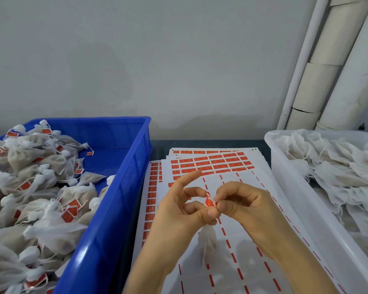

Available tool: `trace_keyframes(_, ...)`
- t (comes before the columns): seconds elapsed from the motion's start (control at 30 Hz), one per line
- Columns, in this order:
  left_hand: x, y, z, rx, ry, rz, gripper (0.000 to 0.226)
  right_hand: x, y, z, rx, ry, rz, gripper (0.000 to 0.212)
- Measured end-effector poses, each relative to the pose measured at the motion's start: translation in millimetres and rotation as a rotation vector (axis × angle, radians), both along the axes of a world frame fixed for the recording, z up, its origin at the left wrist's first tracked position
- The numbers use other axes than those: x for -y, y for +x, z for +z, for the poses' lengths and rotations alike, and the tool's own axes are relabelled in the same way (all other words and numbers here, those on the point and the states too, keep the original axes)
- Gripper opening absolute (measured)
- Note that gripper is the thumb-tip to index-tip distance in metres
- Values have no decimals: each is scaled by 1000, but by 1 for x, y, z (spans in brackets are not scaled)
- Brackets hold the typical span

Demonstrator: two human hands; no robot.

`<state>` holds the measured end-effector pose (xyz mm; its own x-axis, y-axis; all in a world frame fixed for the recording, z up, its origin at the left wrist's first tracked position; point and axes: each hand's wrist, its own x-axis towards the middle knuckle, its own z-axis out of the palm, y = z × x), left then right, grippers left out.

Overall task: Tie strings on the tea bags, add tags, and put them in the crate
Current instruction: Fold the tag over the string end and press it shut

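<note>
My left hand [179,211] and right hand [242,206] meet above the sticker sheets [210,164], both pinching one red tag [209,200]. The tea bag [207,238] dangles beneath. I should match its edges and press firmly before it goes in the blue crate [115,209].

— What's on the left?
— The crate [119,187], with a heap of tea bags [40,187] piled in its left and near parts.

— And on the right?
— A tub [289,177], with loose bags [338,172] lying in it.

— Between the two?
— Overlapping tag sheets [210,164], flat on the table [159,149], running from the near edge back toward the wall [157,60].

— Where are the hands?
— Above the sheets. The left hand [179,209] and right hand [246,206] meet fingertip to fingertip at a tag [209,201], and a hanging bag [208,240] dangles just beneath them.

— Behind everything?
— The wall, straight across. Pipes [327,71] stand in the back right corner, behind the tub.
</note>
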<state>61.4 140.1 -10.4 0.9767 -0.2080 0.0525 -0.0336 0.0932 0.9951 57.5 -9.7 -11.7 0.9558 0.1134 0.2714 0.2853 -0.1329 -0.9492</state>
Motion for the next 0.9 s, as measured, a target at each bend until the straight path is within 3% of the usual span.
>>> trace_keyframes(0.17, -4, 1, -3, -53, 63, -14, 56, -1, 0, 1, -5, 13, 68, 13)
trace_keyframes(0.37, -1, -1, -5, -15, -2, 37, 7, -3, 1, 1, 3, 2, -17, 15)
trace_keyframes(0.57, 3, -3, -4, -3, -76, 107, 14, -5, 3, -2, 23, -4, -163, 13)
trace_keyframes(0.7, 5, -3, -3, -9, -82, 109, 16, -7, 4, -2, 37, -4, -238, 31)
trace_keyframes(0.8, 6, -4, -1, 8, -74, 103, 14, -7, 5, -4, 16, -1, -232, 40)
trace_keyframes(0.9, 6, -5, 0, 17, -84, 103, 12, -6, 6, -5, -51, -26, -173, 36)
